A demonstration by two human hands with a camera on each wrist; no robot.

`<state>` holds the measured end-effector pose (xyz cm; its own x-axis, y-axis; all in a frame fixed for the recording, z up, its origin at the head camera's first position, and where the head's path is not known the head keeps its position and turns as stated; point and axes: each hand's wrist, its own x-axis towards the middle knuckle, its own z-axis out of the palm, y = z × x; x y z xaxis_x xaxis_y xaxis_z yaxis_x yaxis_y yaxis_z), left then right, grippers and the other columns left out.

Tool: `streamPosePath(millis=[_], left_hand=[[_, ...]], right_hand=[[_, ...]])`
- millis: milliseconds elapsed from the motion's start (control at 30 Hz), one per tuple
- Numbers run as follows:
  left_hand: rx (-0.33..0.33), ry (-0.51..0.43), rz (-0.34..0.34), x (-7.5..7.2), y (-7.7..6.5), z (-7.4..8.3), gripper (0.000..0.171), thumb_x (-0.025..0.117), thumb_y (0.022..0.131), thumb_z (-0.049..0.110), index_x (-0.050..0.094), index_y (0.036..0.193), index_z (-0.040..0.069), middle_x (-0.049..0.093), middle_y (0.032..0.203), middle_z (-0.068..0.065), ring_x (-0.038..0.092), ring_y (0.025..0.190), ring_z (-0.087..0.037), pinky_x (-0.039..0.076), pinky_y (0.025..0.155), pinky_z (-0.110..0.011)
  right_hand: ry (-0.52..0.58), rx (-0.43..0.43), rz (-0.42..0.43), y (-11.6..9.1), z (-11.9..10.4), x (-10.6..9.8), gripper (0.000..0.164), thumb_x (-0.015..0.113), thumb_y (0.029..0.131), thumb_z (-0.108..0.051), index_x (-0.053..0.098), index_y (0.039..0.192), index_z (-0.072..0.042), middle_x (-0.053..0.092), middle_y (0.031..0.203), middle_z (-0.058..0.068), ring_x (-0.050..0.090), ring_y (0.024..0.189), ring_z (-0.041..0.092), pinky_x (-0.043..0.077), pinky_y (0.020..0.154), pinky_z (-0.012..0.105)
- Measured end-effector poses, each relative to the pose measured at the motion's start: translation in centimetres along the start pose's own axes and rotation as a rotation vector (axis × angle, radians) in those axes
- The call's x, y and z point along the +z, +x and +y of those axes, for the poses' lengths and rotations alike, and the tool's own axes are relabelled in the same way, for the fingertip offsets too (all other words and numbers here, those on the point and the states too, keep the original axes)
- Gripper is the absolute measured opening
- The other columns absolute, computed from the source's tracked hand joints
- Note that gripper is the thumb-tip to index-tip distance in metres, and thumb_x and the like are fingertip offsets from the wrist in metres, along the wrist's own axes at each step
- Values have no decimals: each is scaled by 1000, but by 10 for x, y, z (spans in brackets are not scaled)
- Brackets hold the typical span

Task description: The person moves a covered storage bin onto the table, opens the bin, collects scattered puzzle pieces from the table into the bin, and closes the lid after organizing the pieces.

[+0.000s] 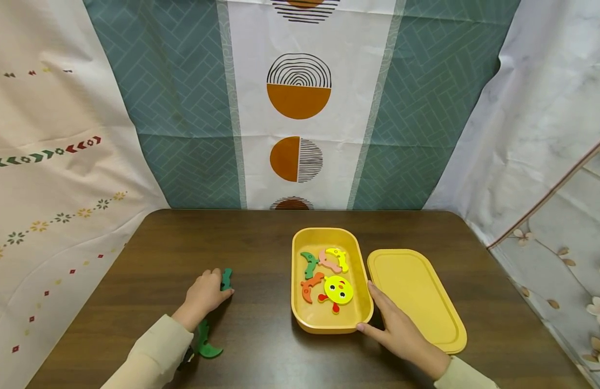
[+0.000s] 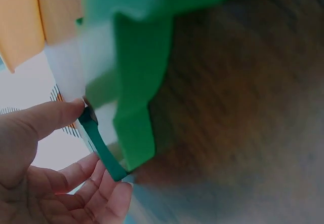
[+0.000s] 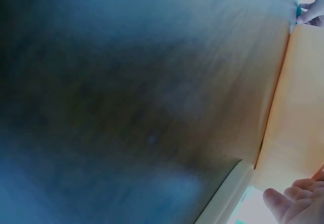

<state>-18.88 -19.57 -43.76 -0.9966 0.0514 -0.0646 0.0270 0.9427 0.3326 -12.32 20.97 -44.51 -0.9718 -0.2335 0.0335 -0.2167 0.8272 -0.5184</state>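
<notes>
My left hand is at the left of the table, thumb and fingers pinching a dark teal curved toy piece. Nearer me, beside the left wrist, lies a green crescent-ended piece, partly hidden by the sleeve. My right hand rests against the near right corner of a yellow box, its thumb at the front rim and its fingers along the right side. Inside the box are a smiling yellow caterpillar head and green, pink, yellow and orange pieces.
A flat yellow lid lies right of the box, partly behind the right hand. The brown wooden table ends at patterned curtains at the back. A small dark thing shows beside the left sleeve.
</notes>
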Motion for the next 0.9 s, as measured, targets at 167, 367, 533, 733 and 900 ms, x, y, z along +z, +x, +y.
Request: streamPosePath(millis=[167,367,533,733,900], left_hand=[[-6,-12,-12,-1,-1,-1,36,69,80,23,54,96,-6,54,85,-17,57,72,-29,45,55,-36],[-7,-25,-3,0,-1,-3,27,69,80,21,54,87,0,54,82,-14,55,70,-24,44,55,-35],[10,-22,14,0,-2,-4,26,70,79,19,55,84,0,54,78,-12,53,66,-21,42,54,-33],[40,-14,33,0,-4,-5,25,71,78,18,58,84,-1,58,78,-12,54,65,-20,44,54,-33],[64,-36,40,1,-6,-6,23,71,78,17,59,85,-2,59,80,-12,54,64,-19,45,54,-32]], right_hand=[[3,5,-9,0,-1,0,91,60,78,-58,20,147,-14,30,149,11,35,134,31,36,102,51],[9,19,-22,0,-2,0,91,59,78,-59,20,147,-15,29,150,10,34,134,32,35,102,52],[8,17,-18,0,-2,1,91,60,78,-58,20,147,-15,29,149,11,34,134,32,35,102,52],[5,6,-3,0,0,1,90,60,79,-57,21,147,-13,30,149,11,34,134,32,35,102,51],[3,4,-1,0,0,0,89,60,79,-56,21,147,-14,30,149,11,34,134,32,35,102,52]])
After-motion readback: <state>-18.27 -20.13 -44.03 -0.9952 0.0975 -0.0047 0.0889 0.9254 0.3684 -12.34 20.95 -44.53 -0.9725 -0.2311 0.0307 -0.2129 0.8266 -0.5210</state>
